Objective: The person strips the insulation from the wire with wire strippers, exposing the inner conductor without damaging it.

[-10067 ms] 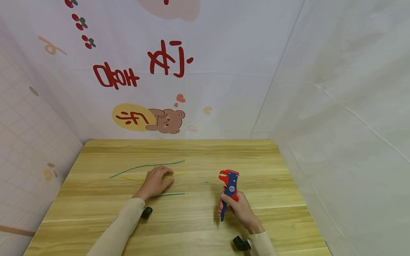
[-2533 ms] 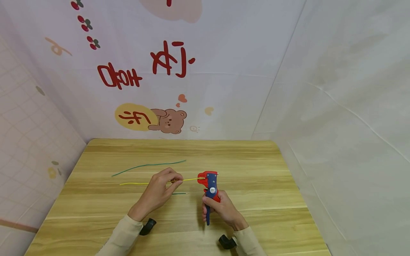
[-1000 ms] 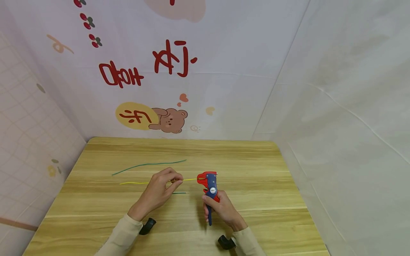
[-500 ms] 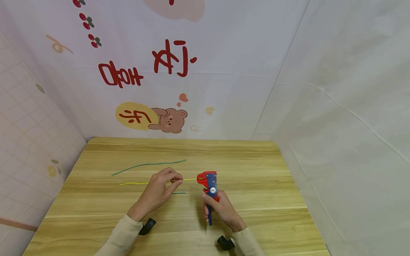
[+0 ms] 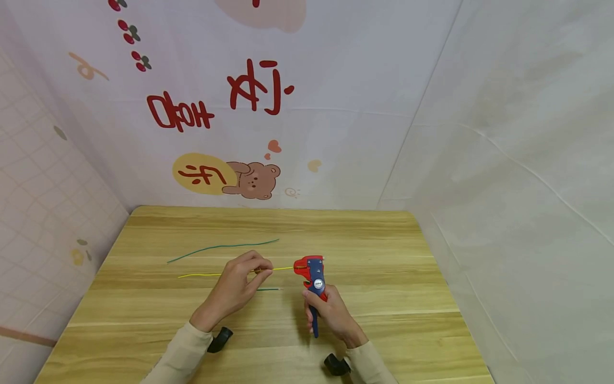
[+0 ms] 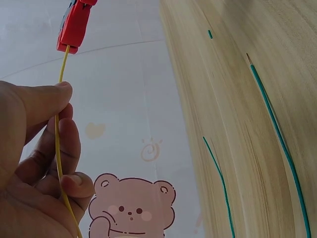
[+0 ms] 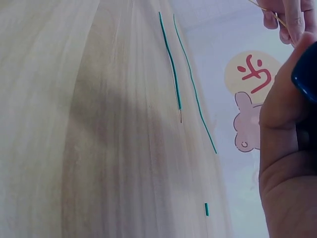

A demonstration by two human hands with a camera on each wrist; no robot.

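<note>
Between thumb and fingertips, my left hand (image 5: 236,284) pinches a thin yellow wire (image 5: 283,269), whose tail runs left past the hand. The wire's right end enters the red jaws of a red and blue wire stripper (image 5: 317,274); the tip is hidden inside. My right hand (image 5: 336,316) grips the stripper's handles, holding it upright with the head to the left. In the left wrist view the yellow wire (image 6: 64,64) runs straight from the fingers into the red nose. The right wrist view shows part of the right hand (image 7: 285,148) around the dark blue handle (image 7: 308,74).
A green wire (image 5: 271,289) with a bare copper end lies partly behind the left hand. Farther back lies another green wire (image 5: 223,246). A short green piece of insulation (image 6: 210,34) rests on the wooden table (image 5: 384,298). Printed cloth walls (image 5: 345,154) stand behind and beside it.
Earlier the left hand rested over the yellow wire and the stripper was farther right. The wire was then lifted into the stripper, whose jaws closed on it. Over the last second, hardly anything moved.
</note>
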